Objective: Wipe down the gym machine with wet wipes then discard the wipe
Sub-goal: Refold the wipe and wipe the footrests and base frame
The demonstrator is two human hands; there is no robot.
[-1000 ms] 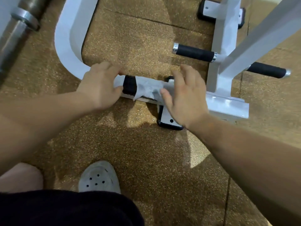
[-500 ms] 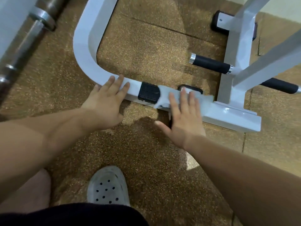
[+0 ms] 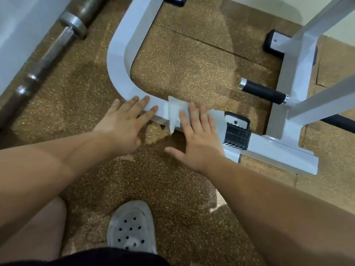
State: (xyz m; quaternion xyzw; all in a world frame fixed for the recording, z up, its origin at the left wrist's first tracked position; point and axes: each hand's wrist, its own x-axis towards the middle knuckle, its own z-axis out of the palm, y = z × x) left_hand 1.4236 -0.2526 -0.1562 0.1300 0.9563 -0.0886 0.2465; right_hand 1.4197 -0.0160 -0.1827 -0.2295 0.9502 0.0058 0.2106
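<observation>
1. At far left, a steel barbell [image 3: 57, 45] lies on the speckled rubber floor [image 3: 192, 77]. We see more of it than half a second ago because the view has shifted.
2. The gym machine's white base tube [image 3: 119, 60] runs down the frame, bends, and continues right along the floor.
3. The left hand [image 3: 123, 125] lies flat on the bend of the tube, fingers straight and spread, gripping nothing. It matches the posture of half a second ago. A full second ago it was curled over the tube.
4. A grey perforated clog [image 3: 132, 227] stands on the floor below the hands.
5. The wet wipe [image 3: 173, 110] lies draped over the straight run of the tube, just right of the left fingertips. Half a second ago it lay on the far side of the ribbed pad.
6. The right hand [image 3: 199, 143] presses the wipe onto the tube with flat, straight fingers and the thumb out to the side. It has travelled left with the wipe and now sits near the left hand.
7. The black ribbed pad [image 3: 238, 135] on the tube now lies uncovered, just right of the right hand.
8. Further right, a black foam handle [image 3: 263, 92] projects from the white upright post [image 3: 294, 73].
</observation>
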